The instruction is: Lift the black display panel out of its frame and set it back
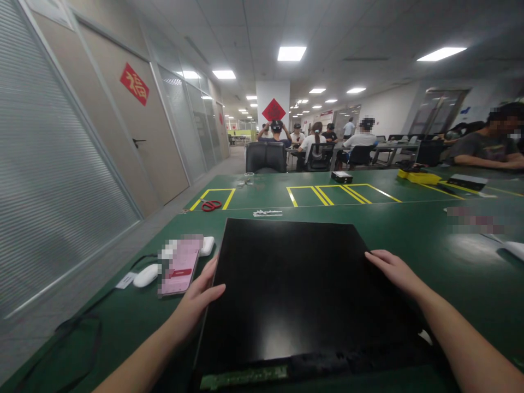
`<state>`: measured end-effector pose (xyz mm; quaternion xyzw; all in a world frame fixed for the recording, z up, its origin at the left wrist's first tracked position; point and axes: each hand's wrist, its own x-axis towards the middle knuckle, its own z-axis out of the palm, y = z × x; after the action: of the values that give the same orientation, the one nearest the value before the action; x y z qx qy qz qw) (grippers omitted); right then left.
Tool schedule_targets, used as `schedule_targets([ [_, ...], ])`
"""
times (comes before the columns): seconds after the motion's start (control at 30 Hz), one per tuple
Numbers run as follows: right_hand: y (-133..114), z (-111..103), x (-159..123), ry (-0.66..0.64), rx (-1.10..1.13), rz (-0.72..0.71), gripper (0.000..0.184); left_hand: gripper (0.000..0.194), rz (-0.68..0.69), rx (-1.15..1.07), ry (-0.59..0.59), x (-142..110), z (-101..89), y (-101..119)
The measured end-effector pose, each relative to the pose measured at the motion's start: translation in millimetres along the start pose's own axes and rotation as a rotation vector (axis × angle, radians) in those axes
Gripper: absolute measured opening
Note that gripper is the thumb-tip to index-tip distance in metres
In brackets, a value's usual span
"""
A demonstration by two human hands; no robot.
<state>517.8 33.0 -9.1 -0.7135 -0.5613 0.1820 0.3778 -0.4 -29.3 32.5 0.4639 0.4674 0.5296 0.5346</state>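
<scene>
"Where is the black panel (295, 284) from your fingers?"

"Between them, directly in front of me. It lies to the right of my left hand (195, 297) and to the left of my right hand (395, 273), over the green tabletop (446, 262). I can't tell whether its underside touches down."

"Which way does it run?"

"It looks longer from side to side, but the slant makes me unsure. Its far edge runs across my view; the green strip (245, 375) is along the near edge."

"And which hand is nearer?"

"Neither; both are on it. My right hand sits closer to its far corner on that side, while my left holds the opposite edge a bit nearer to me."

"How are the fingers set?"

"On the left, my thumb is over the face and the others are at the edge, pinching the panel. On the right they're drawn close together, gripping its edge; what they do underneath, I can't see."

"Now count."

"One panel, two hands. To its left, one pink phone (184, 267), one white oval thing (146, 275) and one small white case (207, 245). Beyond, one pair of red scissors (211, 206), one clear cup (249, 178), one small black box (341, 177) and one yellow tray (418, 177). The white bits (267, 213) past the far edge are too small to count."
</scene>
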Motion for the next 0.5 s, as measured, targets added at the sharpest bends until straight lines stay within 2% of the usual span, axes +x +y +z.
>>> schedule_targets([
  [0.13, -13.6, -3.2, -5.2, -0.017, 0.26, 0.044, 0.036, 0.082, -0.038, -0.072, 0.044, 0.2, 5.7, -1.6],
  [0.3, -27.9, -13.5, -20.8, -0.128, 0.71, 0.235, 0.056, 0.092, 0.011, -0.139, 0.088, 2.9, 8.7, -3.3],
  [0.37, -29.1, -20.4, -26.2, -0.142, 0.79, 0.317, 0.055, 0.092, 0.019, -0.171, 0.079, 4.6, 8.7, -5.4],
  [0.5, -36.3, -30.6, -34.3, -0.076, 0.808, 0.47, 0.036, 0.091, 0.014, -0.19, 0.055, 7.4, 10.6, -7.4],
])
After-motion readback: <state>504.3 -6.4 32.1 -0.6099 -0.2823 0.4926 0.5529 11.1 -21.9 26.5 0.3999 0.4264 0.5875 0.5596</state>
